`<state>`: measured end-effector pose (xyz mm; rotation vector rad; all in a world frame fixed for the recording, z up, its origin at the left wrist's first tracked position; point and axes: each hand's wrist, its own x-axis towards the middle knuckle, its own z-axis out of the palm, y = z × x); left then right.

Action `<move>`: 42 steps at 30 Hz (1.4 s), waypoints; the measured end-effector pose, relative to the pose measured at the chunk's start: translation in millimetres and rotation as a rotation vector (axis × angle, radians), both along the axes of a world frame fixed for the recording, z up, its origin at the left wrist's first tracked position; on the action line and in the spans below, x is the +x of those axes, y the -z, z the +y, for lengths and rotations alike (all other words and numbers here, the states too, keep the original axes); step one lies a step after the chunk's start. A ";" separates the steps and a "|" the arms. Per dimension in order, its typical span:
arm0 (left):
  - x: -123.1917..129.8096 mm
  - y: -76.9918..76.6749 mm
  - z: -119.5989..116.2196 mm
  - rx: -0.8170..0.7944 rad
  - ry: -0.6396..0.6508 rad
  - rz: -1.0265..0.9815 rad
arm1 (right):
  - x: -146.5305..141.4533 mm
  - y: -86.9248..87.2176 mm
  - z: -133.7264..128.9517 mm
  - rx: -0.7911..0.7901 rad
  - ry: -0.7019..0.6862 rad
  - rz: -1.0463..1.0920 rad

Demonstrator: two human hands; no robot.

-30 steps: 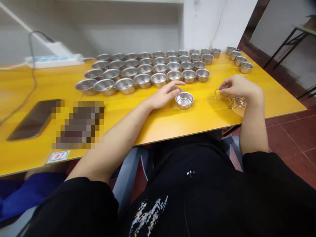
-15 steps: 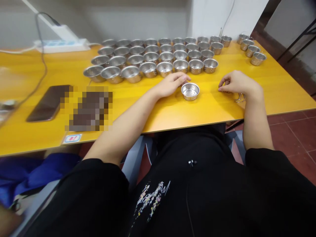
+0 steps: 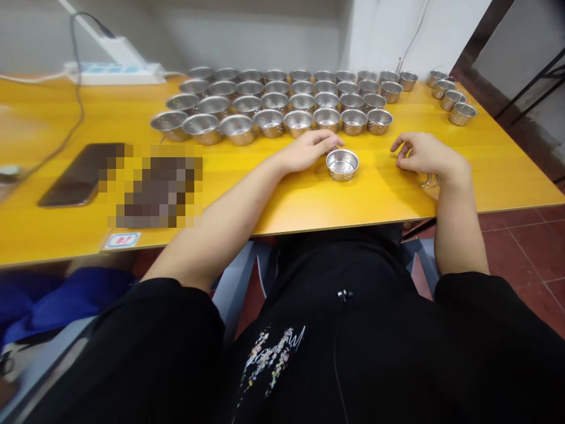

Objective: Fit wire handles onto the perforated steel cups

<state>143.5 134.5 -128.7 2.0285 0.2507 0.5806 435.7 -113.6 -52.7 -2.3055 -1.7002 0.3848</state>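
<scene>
A single perforated metal cup [image 3: 342, 165] stands upright on the yellow table [image 3: 304, 206], in front of the rows of cups. My left hand [image 3: 311, 147] rests just behind and to the left of it, fingers stretched toward its rim and holding nothing; whether a fingertip touches the rim I cannot tell. To the right of the cup, my right hand [image 3: 415, 152] hangs over the table with its fingers curved and apart, nothing between them. Small metal wire pieces [image 3: 429, 180] show beneath the right wrist.
Several rows of similar metal cups [image 3: 269, 123] stand behind the hands. A short line of cups [image 3: 462, 113] is at the far right. Two dark phone-like objects lie left [image 3: 83, 174], one blurred out [image 3: 154, 191]. A white power strip [image 3: 115, 73] sits at the back left.
My right fingers have spread from a near pinch into a more open curve. My left hand and the single cup stay together; the view has shifted slightly.
</scene>
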 end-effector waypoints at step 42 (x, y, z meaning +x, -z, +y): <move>-8.5 -7.1 -8.3 0.311 -0.068 0.001 | 31.0 9.7 -8.1 0.597 0.063 0.511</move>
